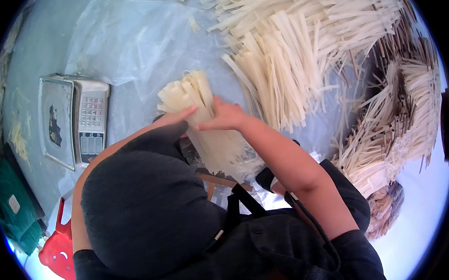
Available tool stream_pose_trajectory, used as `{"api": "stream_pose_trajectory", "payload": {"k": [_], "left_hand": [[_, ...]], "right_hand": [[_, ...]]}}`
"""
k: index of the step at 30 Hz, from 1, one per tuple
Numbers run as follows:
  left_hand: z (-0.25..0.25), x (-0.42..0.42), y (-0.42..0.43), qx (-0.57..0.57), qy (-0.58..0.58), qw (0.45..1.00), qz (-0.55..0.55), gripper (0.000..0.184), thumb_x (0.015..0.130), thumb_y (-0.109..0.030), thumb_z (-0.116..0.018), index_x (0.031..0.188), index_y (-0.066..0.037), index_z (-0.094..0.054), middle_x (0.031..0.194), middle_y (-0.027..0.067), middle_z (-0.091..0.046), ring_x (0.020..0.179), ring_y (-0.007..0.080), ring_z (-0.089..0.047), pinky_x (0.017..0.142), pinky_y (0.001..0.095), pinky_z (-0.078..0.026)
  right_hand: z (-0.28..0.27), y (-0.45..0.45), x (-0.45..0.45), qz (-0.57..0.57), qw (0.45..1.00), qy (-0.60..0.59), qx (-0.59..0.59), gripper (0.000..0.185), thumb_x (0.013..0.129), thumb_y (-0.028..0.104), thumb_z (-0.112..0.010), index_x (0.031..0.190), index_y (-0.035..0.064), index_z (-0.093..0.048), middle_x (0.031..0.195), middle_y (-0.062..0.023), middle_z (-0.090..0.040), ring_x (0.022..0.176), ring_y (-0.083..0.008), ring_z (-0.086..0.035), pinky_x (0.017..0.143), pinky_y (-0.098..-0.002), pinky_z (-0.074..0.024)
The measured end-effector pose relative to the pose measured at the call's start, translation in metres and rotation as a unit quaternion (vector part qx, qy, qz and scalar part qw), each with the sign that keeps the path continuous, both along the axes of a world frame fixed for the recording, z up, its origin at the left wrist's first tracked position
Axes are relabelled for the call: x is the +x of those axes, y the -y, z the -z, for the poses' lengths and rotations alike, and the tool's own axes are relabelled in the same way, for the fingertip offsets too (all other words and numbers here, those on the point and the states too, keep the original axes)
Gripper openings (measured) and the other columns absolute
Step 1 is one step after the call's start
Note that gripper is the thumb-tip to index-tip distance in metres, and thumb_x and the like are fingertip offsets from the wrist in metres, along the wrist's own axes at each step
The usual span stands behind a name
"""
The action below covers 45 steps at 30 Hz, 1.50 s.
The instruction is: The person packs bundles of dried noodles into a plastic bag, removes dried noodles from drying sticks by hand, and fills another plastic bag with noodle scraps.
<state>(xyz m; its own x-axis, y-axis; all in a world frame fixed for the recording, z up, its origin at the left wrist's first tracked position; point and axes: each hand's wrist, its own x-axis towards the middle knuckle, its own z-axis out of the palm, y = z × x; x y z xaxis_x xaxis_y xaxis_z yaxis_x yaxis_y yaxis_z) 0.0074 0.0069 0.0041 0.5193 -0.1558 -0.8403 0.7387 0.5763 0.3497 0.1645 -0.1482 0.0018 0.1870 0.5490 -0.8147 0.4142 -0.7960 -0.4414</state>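
Observation:
A bundle of pale, flat dried noodles (pixel 210 148) stands between my hands near the front edge of the table, its loose ends fanning out at the bottom. My right hand (pixel 225 115) grips the bundle's right side, thumb across the front and fingers wrapped behind. From the left, my left hand (pixel 179 117) holds the bundle with fingers laid across it; the dark cap (pixel 142 203) hides part of that hand. To the right lies a larger heap of the same noodles (pixel 281 72), apart from both hands.
A digital scale (pixel 91 121) with a metal pan sits to the left. Clear plastic sheeting (pixel 125 39) covers the table behind. Noodles with brown sticks (pixel 384 133) are stacked at the right. A red plastic object (pixel 59 255) and a green bag (pixel 14 204) are at lower left.

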Motion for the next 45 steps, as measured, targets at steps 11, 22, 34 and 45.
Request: {"api": "stream_pose_trajectory", "payload": {"k": [11, 22, 34, 45], "left_hand": [[0.024, 0.027, 0.004, -0.048, 0.002, 0.998, 0.037, 0.083, 0.081, -0.05, -0.076, 0.144, -0.013, -0.035, 0.137, 0.0078, -0.046, 0.121, 0.0219, -0.051, 0.099, 0.0397, -0.046], [0.024, 0.005, 0.006, -0.053, 0.095, 0.994, -0.022, 0.072, 0.088, -0.023, -0.074, 0.145, -0.008, -0.031, 0.134, 0.0077, -0.051, 0.122, 0.0209, -0.052, 0.094, 0.0362, -0.051], [-0.007, 0.016, 0.0, -0.037, 0.139, 0.988, 0.049, 0.083, 0.089, -0.031, -0.073, 0.151, -0.009, -0.023, 0.148, 0.0083, -0.037, 0.13, 0.0208, -0.045, 0.096, 0.0376, -0.048], [-0.013, 0.033, -0.041, 0.185, 0.103, 0.977, -0.037, 0.073, 0.094, -0.035, -0.065, 0.146, 0.0, -0.028, 0.143, 0.0166, -0.041, 0.123, 0.0269, -0.053, 0.087, 0.0369, -0.056]], "right_hand": [[0.021, -0.001, 0.028, 0.095, 0.991, 0.092, 0.022, 0.122, 0.051, 0.058, -0.086, 0.141, -0.0057, -0.032, 0.129, -0.03, -0.055, 0.122, -0.0398, -0.055, 0.099, -0.0422, -0.0467], [0.057, 0.026, -0.004, 0.262, 0.95, -0.127, 0.113, 0.111, 0.051, 0.046, -0.091, 0.136, -0.0049, -0.041, 0.127, -0.0235, -0.058, 0.12, -0.0329, -0.056, 0.102, -0.0378, -0.0447], [0.001, 0.03, 0.019, 0.387, 0.84, -0.341, 0.168, 0.086, 0.071, 0.016, -0.085, 0.142, 0.0033, -0.039, 0.134, -0.0115, -0.055, 0.124, -0.0228, -0.052, 0.105, -0.0364, -0.0413], [-0.011, -0.062, 0.059, 0.332, 0.85, -0.351, 0.207, 0.087, 0.072, 0.018, -0.084, 0.143, 0.0006, -0.038, 0.133, -0.014, -0.055, 0.123, -0.0248, -0.053, 0.103, -0.0378, -0.0434]]}}
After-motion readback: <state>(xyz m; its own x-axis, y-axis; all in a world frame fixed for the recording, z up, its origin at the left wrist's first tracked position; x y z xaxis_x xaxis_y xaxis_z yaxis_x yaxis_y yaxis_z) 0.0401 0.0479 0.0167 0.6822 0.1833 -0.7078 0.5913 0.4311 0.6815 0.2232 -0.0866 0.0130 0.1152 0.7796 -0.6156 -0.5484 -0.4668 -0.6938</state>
